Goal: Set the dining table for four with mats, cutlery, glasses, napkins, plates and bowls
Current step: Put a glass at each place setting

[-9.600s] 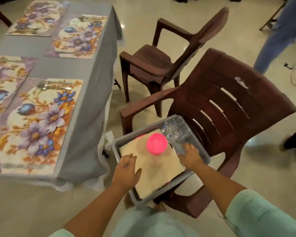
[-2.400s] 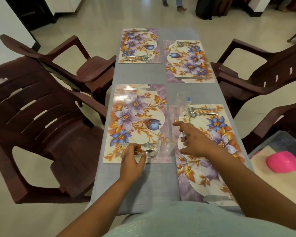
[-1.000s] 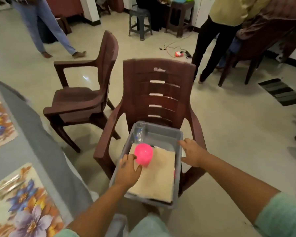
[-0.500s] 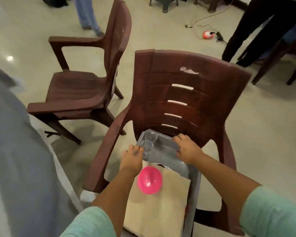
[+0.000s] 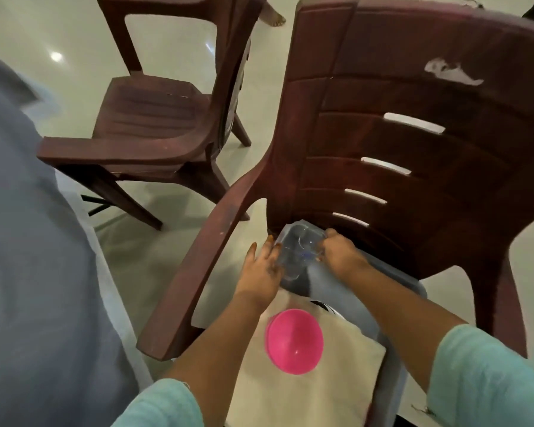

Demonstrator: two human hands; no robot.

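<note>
Both hands have moved up from the tub's sides to the clear glasses at its far end.

Largest is the brown plastic armchair (image 5: 413,143), its slatted back scuffed white near the top; a second brown chair (image 5: 154,124) stands beside it, next to the grey-clothed surface (image 5: 28,241). On the seat lies a grey plastic tub (image 5: 346,291) holding a beige cloth (image 5: 305,389) with a pink bowl (image 5: 294,341) on top. The glasses (image 5: 299,251) are transparent and blurred. The left hand (image 5: 261,272) touches them with straight fingers; the right hand (image 5: 341,252) has fingers curled round one.
</note>
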